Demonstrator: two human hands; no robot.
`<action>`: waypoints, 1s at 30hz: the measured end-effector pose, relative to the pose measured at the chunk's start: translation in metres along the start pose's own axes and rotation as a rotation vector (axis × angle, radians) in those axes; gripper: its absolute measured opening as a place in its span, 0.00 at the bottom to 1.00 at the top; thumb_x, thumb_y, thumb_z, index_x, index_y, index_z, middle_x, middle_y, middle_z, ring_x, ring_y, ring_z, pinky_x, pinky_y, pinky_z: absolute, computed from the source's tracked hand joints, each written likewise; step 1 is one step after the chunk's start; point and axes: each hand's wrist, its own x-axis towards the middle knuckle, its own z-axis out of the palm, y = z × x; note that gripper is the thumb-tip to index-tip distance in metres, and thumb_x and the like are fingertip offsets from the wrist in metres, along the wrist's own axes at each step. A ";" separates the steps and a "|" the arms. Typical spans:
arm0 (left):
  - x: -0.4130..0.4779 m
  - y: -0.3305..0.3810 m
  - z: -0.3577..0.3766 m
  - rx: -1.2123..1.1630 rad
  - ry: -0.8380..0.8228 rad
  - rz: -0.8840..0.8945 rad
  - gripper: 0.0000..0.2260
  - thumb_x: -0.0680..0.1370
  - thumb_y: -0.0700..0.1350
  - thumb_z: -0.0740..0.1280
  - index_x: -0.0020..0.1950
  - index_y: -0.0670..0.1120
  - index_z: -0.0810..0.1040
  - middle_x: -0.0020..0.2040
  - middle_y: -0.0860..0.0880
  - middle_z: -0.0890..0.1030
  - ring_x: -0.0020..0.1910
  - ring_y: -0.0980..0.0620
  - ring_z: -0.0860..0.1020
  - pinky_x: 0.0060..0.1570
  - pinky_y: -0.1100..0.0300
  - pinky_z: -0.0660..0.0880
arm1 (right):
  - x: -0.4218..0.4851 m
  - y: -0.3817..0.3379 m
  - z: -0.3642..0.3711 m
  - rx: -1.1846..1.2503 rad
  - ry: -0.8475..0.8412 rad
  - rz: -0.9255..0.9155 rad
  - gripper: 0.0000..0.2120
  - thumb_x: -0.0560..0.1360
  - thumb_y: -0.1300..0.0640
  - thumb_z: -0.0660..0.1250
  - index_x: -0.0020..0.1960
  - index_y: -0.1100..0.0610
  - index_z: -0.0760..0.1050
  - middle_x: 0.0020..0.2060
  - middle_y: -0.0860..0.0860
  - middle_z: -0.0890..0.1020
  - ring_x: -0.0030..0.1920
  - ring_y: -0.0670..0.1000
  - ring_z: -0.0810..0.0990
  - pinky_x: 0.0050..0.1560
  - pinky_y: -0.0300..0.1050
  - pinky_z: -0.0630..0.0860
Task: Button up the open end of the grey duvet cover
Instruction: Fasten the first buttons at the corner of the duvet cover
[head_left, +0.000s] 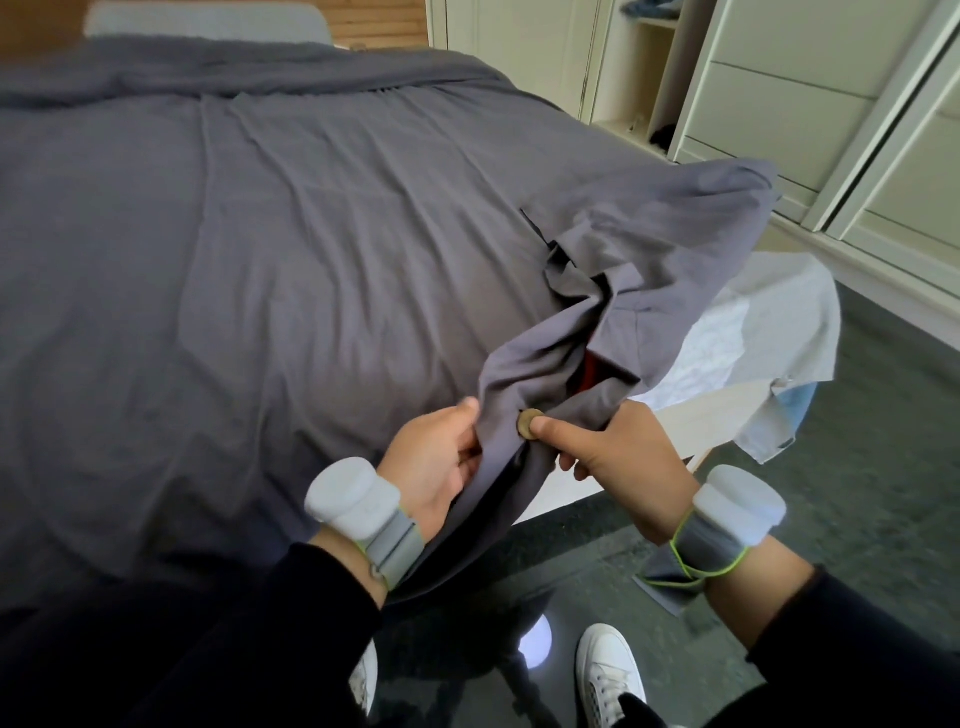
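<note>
The grey duvet cover (270, 249) lies spread over the bed, its open end bunched up at the near right corner. A round tan button (529, 423) shows on that hem. My right hand (618, 462) pinches the cloth at the button, thumb tip pressed against it. My left hand (441, 462) grips the facing flap of the hem just left of the button. Above my hands the opening gapes, with a red lining (597, 371) visible inside.
The white mattress corner with a pale sheet (769, 332) sticks out at the right. Cream wardrobe doors and shelves (779, 104) stand behind it. Dark green floor (857, 493) lies to the right; my white shoe (608, 670) is below.
</note>
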 end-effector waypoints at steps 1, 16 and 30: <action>0.000 -0.002 -0.001 -0.021 -0.004 0.003 0.11 0.80 0.43 0.59 0.56 0.40 0.77 0.46 0.43 0.83 0.41 0.52 0.82 0.40 0.63 0.80 | 0.000 0.000 0.001 0.016 -0.008 0.003 0.14 0.66 0.52 0.75 0.35 0.64 0.80 0.24 0.53 0.79 0.25 0.46 0.76 0.26 0.36 0.71; -0.007 -0.009 0.000 -0.001 -0.074 0.039 0.09 0.76 0.32 0.62 0.53 0.36 0.79 0.44 0.42 0.85 0.38 0.52 0.84 0.41 0.63 0.82 | 0.002 0.003 0.004 0.145 -0.058 0.078 0.09 0.68 0.59 0.75 0.41 0.66 0.83 0.33 0.62 0.85 0.30 0.51 0.83 0.33 0.39 0.79; -0.007 -0.018 0.010 0.834 0.184 0.613 0.04 0.66 0.37 0.72 0.35 0.45 0.81 0.31 0.49 0.80 0.27 0.59 0.74 0.34 0.61 0.78 | 0.000 -0.008 0.014 0.175 -0.058 0.224 0.12 0.70 0.52 0.73 0.39 0.62 0.81 0.29 0.53 0.81 0.31 0.52 0.81 0.39 0.46 0.82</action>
